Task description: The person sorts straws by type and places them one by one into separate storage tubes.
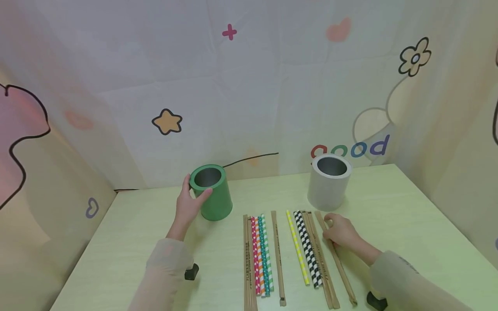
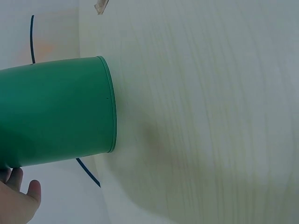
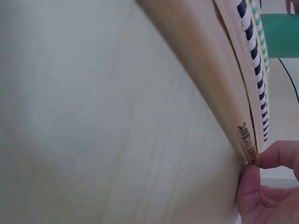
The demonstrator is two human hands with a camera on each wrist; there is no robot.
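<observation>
The brown paper-wrapped straw (image 1: 336, 261) lies on the table (image 1: 408, 216), long axis running 11 to 5 o'clock, rightmost of the row. The right hand (image 1: 342, 231) pinches its far end; the right wrist view alone shows thumb and fingertip (image 3: 278, 154) closing on the printed wrapper. At 10 o'clock, the left hand (image 1: 189, 205) grasps the green cup (image 1: 212, 190).

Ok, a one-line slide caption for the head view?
Left hand grips a green cup; right hand pinches a wrapped chopstick beside paper straws.
</observation>
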